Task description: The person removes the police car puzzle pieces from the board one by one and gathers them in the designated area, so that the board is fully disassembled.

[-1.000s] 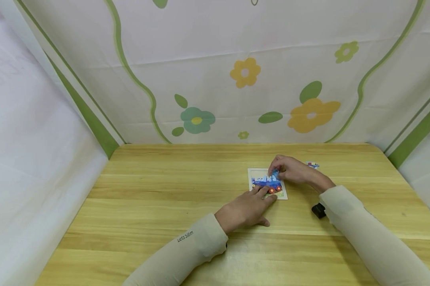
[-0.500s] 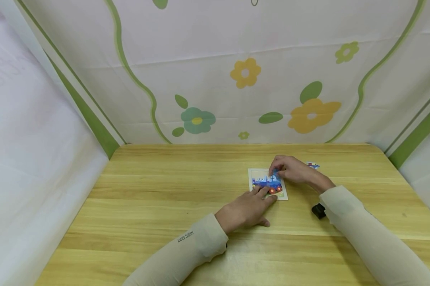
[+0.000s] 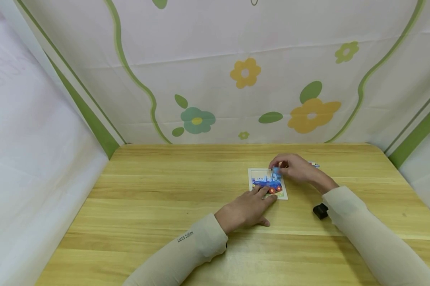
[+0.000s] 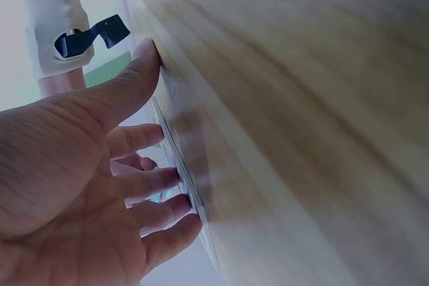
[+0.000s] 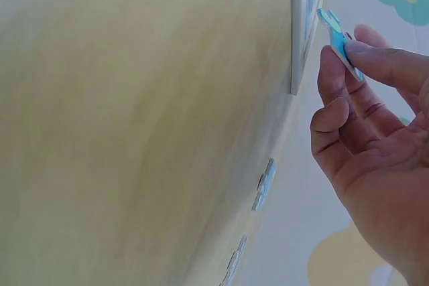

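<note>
A small jigsaw puzzle board with a pale frame lies on the table, showing a blue cartoon vehicle with red wheels. Across its lower edge lie the extended fingers of my left hand; the left wrist view has the fingertips right at the board's edge. Over the upper right corner, my right hand pinches a blue puzzle piece between thumb and fingers. That piece is tilted and raised off the board in the right wrist view.
Loose puzzle pieces lie on the wooden table beyond the right hand, partly hidden by it in the head view. A black wrist device sits under the right cuff. Flower-printed cloth walls the back of the table.
My right hand has shifted slightly right and turned, and the blue piece in its pinch has lifted and tilted. My left hand and the board stay where they were.
</note>
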`<state>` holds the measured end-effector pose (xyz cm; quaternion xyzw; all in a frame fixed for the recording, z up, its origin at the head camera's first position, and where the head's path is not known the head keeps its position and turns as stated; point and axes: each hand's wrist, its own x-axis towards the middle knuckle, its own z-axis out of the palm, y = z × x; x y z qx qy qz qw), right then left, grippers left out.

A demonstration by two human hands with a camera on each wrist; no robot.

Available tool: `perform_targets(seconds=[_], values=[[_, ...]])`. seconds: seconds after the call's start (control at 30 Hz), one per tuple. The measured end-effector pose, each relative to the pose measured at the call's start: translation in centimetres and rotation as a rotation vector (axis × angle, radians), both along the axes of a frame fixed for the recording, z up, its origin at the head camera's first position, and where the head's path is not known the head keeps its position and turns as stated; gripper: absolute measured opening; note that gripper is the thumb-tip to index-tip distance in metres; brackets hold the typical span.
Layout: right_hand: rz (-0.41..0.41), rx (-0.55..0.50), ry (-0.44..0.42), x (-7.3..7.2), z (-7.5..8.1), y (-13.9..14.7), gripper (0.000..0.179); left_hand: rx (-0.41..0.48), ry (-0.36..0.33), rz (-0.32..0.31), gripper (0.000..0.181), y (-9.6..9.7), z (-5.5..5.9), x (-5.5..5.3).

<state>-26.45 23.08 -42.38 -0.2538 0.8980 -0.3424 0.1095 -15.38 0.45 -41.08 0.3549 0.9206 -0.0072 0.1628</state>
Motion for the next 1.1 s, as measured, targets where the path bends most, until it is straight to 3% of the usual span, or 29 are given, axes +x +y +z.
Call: perform_targets(seconds=[0.47,0.87,1.1], values=[[-0.165,-0.156,-0.137,0.4,1.4,4.6,0.02,0.003,-0.015,0.003,0.078,0.1,0.1,0.1],[-0.309,-0.052,-0.067,0.7,1.2,9.9,0.027,0.002,-0.015,0.012,0.079,0.0,0.3,0.3],[-0.439,-0.043,-0.124,0.8,1.0,12.5,0.033,0.004,-0.022,0.014,0.079,0.0,0.2,0.3]])
